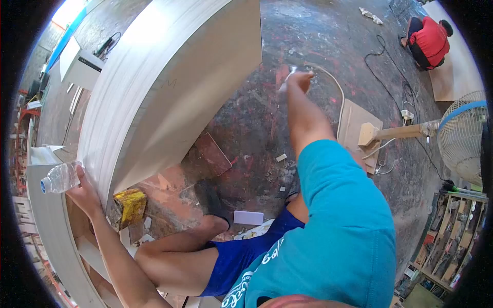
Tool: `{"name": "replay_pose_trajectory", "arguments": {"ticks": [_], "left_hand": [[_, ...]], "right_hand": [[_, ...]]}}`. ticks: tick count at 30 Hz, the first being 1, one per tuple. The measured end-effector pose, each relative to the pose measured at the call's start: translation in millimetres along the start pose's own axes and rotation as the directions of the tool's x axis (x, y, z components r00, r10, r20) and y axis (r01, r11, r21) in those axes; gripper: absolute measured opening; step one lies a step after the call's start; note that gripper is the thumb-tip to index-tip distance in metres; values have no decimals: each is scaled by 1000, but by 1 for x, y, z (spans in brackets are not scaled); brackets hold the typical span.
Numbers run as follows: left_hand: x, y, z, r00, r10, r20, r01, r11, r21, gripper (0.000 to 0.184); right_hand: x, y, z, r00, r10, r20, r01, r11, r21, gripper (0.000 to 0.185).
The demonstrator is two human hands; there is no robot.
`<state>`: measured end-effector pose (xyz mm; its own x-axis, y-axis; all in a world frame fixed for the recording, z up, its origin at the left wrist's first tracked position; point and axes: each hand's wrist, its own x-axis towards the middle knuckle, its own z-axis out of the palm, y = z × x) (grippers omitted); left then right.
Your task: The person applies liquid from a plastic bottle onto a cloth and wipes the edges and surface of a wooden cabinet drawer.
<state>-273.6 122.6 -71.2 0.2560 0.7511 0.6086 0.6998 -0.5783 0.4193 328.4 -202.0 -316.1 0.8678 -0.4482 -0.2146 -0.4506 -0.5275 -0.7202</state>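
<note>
At the left, my left hand (82, 191) is wrapped round a clear plastic bottle (61, 177) with a blue cap, beside the edge of a large pale wood-grain panel (154, 87). My right arm reaches out over the floor. At its end my right hand (299, 81) is closed round a whitish thing, blurred and too small to make out. A pale cable or hose (334, 79) curves over the floor close to that hand.
A standing fan (465, 136) is on the right, its base on a board (352, 115). A person in red (430, 42) crouches at the upper right. A yellow package (131, 205), black cables (385, 59) and a crate of scraps (449, 241) lie around.
</note>
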Motion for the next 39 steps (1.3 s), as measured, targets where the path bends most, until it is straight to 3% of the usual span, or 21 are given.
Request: {"name": "replay_pose_trajectory", "arguments": {"ticks": [3, 4, 9, 13, 14, 17, 19, 20, 23, 26, 28, 30, 32, 34, 37, 38, 39], "left_hand": [[-1, 13, 7, 1000, -9, -16, 8, 998, -65, 77], [-1, 17, 10, 999, -12, -32, 9, 996, -88, 77], [-1, 14, 11, 999, -36, -33, 35, 999, -36, 77], [8, 29, 29, 999, 38, 3, -37, 992, -117, 73], [13, 43, 30, 992, 101, 77, -93, 990, -103, 71], [11, 80, 59, 983, 160, -86, -164, 986, -41, 70], [14, 82, 67, 986, 130, -104, -135, 990, -48, 75], [16, 75, 69, 990, 97, -104, -104, 993, -61, 76], [23, 62, 71, 995, 47, -91, -48, 999, -7, 79], [30, 60, 80, 997, -18, -70, 15, 999, -44, 79], [27, 70, 83, 999, -11, -48, 7, 997, -79, 77], [26, 95, 86, 997, 69, -18, -71, 994, -80, 75], [17, 118, 103, 996, 70, -46, -78, 977, -198, 72], [7, 154, 104, 996, 82, -34, -88, 937, -338, 71], [-4, 176, 128, 995, 89, -53, -101, 938, -332, 67], [-10, 197, 121, 992, 128, 0, -113, 874, -472, 60], [-17, 217, 116, 992, 115, 41, -75, 840, -538, 57]], "right_hand": [[45, -3, 6, 995, 12, -101, -3, 996, 88, 36], [51, -1, 15, 992, -73, -101, 81, 994, 71, 27], [50, 12, 68, 993, -69, -96, 98, 937, 335, 32], [41, -19, 72, 1000, -24, 2, 18, 803, 596, 38], [26, -36, 60, 999, -34, 33, 4, 756, 655, 36], [10, -72, 41, 983, -124, 137, -36, 596, 802, 31], [2, -96, 20, 967, -170, 188, -94, 447, 889, 25], [20, -102, 33, 964, -206, 165, -46, 483, 874, 23], [-6, -131, -22, 893, -201, 402, -209, 607, 767, 25], [-28, -145, -51, 731, -247, 636, -275, 747, 605, 29], [-47, -144, -45, 657, -363, 660, -230, 738, 635, 35], [-54, -139, -56, 548, -290, 785, -98, 909, 404, 40], [-65, -129, -64, 487, -336, 806, -44, 912, 407, 43], [-120, -123, -130, 416, -261, 871, -160, 922, 353, 42], [-180, -97, -185, 258, -312, 914, -89, 935, 344, 48], [-202, -92, -215, 191, -276, 942, -66, 954, 293, 52], [-219, -86, -229, 185, -342, 921, 43, 939, 340, 55]]}}
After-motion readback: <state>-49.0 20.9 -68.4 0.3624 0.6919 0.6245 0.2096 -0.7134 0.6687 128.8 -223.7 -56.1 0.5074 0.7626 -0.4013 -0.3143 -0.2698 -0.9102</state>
